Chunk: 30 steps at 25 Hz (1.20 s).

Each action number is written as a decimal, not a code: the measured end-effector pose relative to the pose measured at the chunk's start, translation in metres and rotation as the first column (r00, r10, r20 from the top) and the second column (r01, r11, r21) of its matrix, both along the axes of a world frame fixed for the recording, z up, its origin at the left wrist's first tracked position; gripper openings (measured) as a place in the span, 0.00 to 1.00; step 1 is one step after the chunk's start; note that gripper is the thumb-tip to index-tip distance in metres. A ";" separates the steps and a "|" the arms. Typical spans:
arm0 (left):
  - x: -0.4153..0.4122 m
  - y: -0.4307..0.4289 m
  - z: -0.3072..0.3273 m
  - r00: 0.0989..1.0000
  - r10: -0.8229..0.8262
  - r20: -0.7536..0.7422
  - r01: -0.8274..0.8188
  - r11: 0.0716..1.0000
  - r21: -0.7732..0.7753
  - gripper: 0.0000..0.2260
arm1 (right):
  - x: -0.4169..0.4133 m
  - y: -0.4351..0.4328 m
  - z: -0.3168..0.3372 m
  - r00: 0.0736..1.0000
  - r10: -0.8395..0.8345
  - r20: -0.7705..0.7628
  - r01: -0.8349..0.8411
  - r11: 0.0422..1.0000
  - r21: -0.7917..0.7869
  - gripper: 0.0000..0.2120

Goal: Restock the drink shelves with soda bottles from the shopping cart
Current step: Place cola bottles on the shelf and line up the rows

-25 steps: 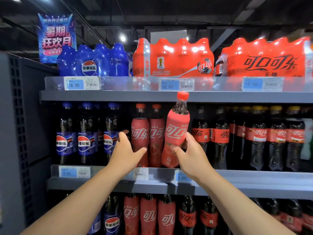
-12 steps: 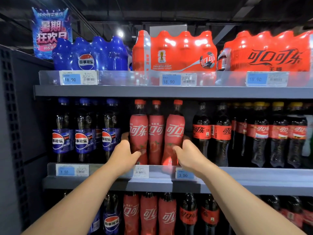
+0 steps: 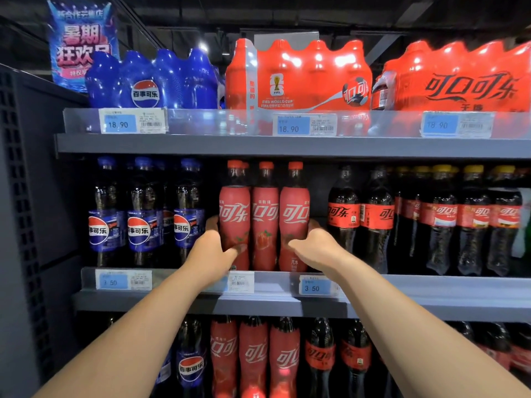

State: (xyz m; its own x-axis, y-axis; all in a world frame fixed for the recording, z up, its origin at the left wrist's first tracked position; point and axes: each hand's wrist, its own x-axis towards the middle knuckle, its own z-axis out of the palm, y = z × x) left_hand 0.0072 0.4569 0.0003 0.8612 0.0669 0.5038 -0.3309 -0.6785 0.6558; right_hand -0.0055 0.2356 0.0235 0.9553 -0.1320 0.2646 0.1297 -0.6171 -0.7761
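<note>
On the middle shelf (image 3: 431, 287) the left red bottle (image 3: 234, 208), the middle red bottle (image 3: 265, 222) and the right red bottle (image 3: 295, 208) stand upright in a tight row at the front edge, touching one another. The left hand (image 3: 214, 249) curls round the lower body of the left red bottle, with its thumb across the front and its fingertips showing behind. The right hand (image 3: 316, 247) grips the right red bottle the same way, and the middle one is squeezed between them.

Dark liquid shows up in the necks, so the bottles are probably full, fairly heavy and firm under a squeeze. The glossy sleeves look slippery, so the low body, where both hands sit, seems a safer hold than the thin neck. Being tall and narrow, the bottles would likely tip if nudged high up.

Further back on the middle shelf all is dark, and it cannot be told how many bottles stand behind the row. The shelf's clear rail (image 3: 172, 278) and a price tag (image 3: 241, 282) hide the bottle bases. No shopping cart is in view.
</note>
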 end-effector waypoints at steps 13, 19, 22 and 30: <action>-0.004 -0.007 -0.003 0.992 0.113 0.047 -0.111 0.992 -0.058 0.27 | 0.004 -0.007 -0.015 0.982 -0.091 0.164 0.103 0.992 -0.067 0.26; -0.005 -0.006 -0.007 0.990 0.110 0.090 -0.107 0.994 -0.037 0.31 | -0.020 -0.005 -0.028 0.946 -0.100 0.308 0.134 0.987 -0.089 0.26; -0.018 -0.005 -0.014 0.975 0.115 0.192 -0.116 0.993 -0.008 0.33 | -0.045 -0.005 -0.037 0.907 0.006 0.421 0.022 0.998 -0.062 0.32; -0.124 0.032 -0.081 0.903 -0.059 0.425 0.015 0.994 0.106 0.20 | -0.144 0.014 -0.092 0.773 0.227 0.592 -0.297 0.955 0.022 0.19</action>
